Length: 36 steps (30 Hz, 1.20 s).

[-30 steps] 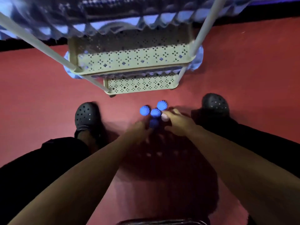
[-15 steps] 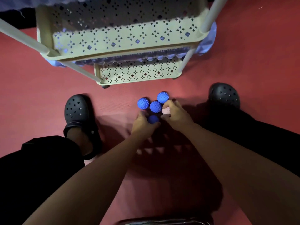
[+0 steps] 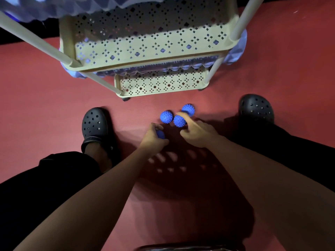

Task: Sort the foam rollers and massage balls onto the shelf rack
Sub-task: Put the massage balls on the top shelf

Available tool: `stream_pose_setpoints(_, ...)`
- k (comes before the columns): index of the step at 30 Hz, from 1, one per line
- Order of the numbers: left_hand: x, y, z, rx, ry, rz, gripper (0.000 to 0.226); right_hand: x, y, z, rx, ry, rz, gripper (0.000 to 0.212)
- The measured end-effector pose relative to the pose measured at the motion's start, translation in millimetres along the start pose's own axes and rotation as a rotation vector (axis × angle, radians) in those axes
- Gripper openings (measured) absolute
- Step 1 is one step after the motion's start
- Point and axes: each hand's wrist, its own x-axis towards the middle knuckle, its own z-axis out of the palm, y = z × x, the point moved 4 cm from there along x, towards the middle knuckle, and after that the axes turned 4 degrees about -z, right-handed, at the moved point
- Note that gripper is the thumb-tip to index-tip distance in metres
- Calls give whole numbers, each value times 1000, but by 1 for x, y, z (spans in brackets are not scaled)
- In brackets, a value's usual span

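Four blue spiky rubber massage balls in view, all low on the red ribbed floor mat (image 3: 54, 105) in front of the rack. Three lie clustered and touching: left ball (image 3: 166, 117), middle ball (image 3: 179, 121), far ball (image 3: 188, 109).

Fourth ball (image 3: 160, 134): mostly hidden inside the left hand (image 3: 154, 137), only a blue sliver showing at the thumb side. Left hand: knuckles up, fingers curled round this ball, grasping it; whether it rests on the mat or is lifted clear cannot be told. Left forearm runs in from the lower left, bare, extended forward and down.

Right hand (image 3: 196, 132): palm down, fingers bent and spread over the cluster, fingertips (image 3: 181, 114) lying across the gap between the middle ball and the far ball, touching both; thumb tucked beneath, near the middle ball. Whether it actually grips either ball cannot be told. Right forearm enters from the lower right, bare.

Cream perforated plastic shelf rack (image 3: 159, 86): tiered, on pale posts, standing just beyond the balls. Blue ridged foam rollers (image 3: 235, 49) lie on a lower tier, ends protruding at both sides.

Two black perforated clogs: left clog (image 3: 95, 124), right clog (image 3: 255, 109), flanking the balls, with dark trouser legs behind.
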Motion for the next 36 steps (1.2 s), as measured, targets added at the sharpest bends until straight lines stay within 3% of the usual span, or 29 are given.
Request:
stream_pose_setpoints(4, -2, -4, 0, -5, -17, 6, 46, 15, -8, 8, -148, -2, 27, 68)
stream_pose_setpoints(10, -6, -6, -5, -45, -36, 2, 44, 13, -6, 14, -177, 91, 62, 42)
stream_pose_setpoints(12, -10, -3, -10, -84, -60, 4, 45, 3, 0, 13, -65, 91, 68, 36)
stream_pose_setpoints(17, -44, 27, -27, -222, -109, 26, 50, -32, 2, -3, 530, 118, 63, 19)
stream_pose_setpoints(23, -122, 96, -66, -243, -93, 190, 30, -99, -68, -76, 819, 210, 80, 29)
stream_pose_setpoints(26, -174, 140, -98, -271, -51, 292, 26, -141, -111, -118, 1050, 156, 41, 28)
stream_pose_setpoints(31, -267, 199, -160, -253, 95, 524, 32, -213, -182, -196, 1171, 187, -137, 21)
stream_pose_setpoints(36, -362, 249, -211, -270, 207, 684, 48, -276, -247, -266, 1114, 247, -268, 13)
